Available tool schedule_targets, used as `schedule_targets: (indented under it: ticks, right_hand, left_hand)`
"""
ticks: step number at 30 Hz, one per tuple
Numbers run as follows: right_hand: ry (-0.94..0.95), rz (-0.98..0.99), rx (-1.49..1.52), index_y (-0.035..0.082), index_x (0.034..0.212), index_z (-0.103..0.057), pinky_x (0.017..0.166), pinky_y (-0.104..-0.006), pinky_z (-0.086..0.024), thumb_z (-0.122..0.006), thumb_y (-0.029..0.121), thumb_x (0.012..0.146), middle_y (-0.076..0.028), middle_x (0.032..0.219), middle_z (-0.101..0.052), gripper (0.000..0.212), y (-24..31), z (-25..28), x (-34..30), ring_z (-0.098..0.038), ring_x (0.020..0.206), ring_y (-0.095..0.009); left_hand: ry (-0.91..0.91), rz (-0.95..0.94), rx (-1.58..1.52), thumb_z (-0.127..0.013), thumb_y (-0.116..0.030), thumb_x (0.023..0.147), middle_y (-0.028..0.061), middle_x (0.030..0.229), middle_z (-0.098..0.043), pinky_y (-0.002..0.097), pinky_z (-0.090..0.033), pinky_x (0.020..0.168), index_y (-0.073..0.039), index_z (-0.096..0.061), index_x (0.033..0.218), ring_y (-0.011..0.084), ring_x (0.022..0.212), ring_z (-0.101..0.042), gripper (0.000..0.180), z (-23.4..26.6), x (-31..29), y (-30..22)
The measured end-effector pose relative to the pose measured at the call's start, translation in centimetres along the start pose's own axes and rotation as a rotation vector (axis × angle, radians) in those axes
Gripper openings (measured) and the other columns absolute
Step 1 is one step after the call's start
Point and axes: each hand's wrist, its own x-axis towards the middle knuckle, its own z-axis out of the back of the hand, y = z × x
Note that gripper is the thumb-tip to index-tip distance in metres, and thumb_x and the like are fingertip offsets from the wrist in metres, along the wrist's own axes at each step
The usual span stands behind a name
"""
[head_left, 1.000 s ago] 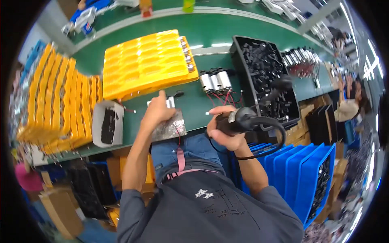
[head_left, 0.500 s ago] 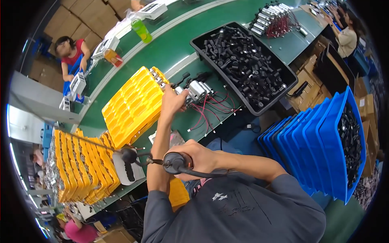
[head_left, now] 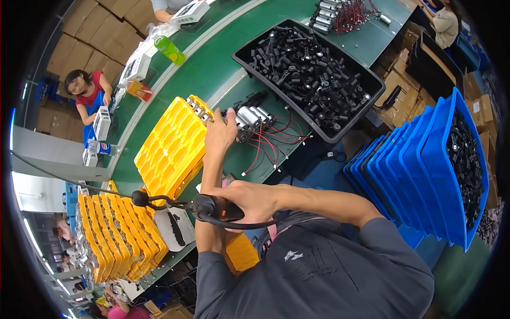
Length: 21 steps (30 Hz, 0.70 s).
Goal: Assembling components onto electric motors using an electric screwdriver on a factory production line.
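item: black power screwdriver [head_left: 212,208], barrel with an orange band, cable trailing left to a black knob; held level in front of the person's chest, above the near edge of the green bench [head_left: 212,69]. right hand [head_left: 249,199] wrapped closed around its grip.

left hand [head_left: 220,133]: stretched forward over the bench, fingers curled at the end of a row of small silver cylindrical motors [head_left: 249,116]; whether it actually grips one cannot be told. the motors lie side by side, touching, with red and black leads [head_left: 268,146] spilling toward the person.

just left of the motors: yellow moulded tray [head_left: 172,146], compartmented, a few silver parts in its far corner. further left, near the bench edge: stacks of yellow trays [head_left: 114,239] on edge, and a white pad with a dark item [head_left: 175,227] beside them.

beyond the motors: wide black tray [head_left: 308,69] full of black plastic parts. right of the person, off the bench: nested blue bins [head_left: 425,159], the outermost holding black parts.

far side of bench: green bottle [head_left: 170,49], white boxes, a seated person in red [head_left: 87,90].
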Motion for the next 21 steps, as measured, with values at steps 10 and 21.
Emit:
schedule_targets:
  ticks: [10, 21]
  right_hand:
    - [0.095, 0.013, -0.612, 0.01, 0.129, -0.048, 0.083, -0.0435, -0.047, -0.067, 0.029, 0.075, -0.018, 0.098, -0.062, 0.06, 0.1, 4.1, 1.7, -0.062, 0.089, -0.036]
    - [0.12, 0.137, -0.962, 0.007, 0.114, -0.056, 0.072, -0.0417, -0.05, -0.066, 0.016, 0.067, -0.019, 0.091, -0.061, 0.049, -1.3, 10.3, 7.0, -0.06, 0.085, -0.036]
  left_hand:
    - [0.104, -0.327, -0.289, -0.08, -0.048, 0.061, 0.0306, 0.12, -0.049, 0.0408, -0.039, 0.1, 0.002, -0.03, 0.139, 0.0435, 0.112, -0.05, 0.105, -0.9, -0.4, 0.4]
    - [0.254, -0.425, -0.286, -0.085, -0.037, 0.056, 0.0258, 0.114, -0.054, 0.041, -0.043, 0.093, 0.003, -0.035, 0.134, 0.0368, 0.105, -0.055, 0.101, -2.3, 1.3, 3.5]
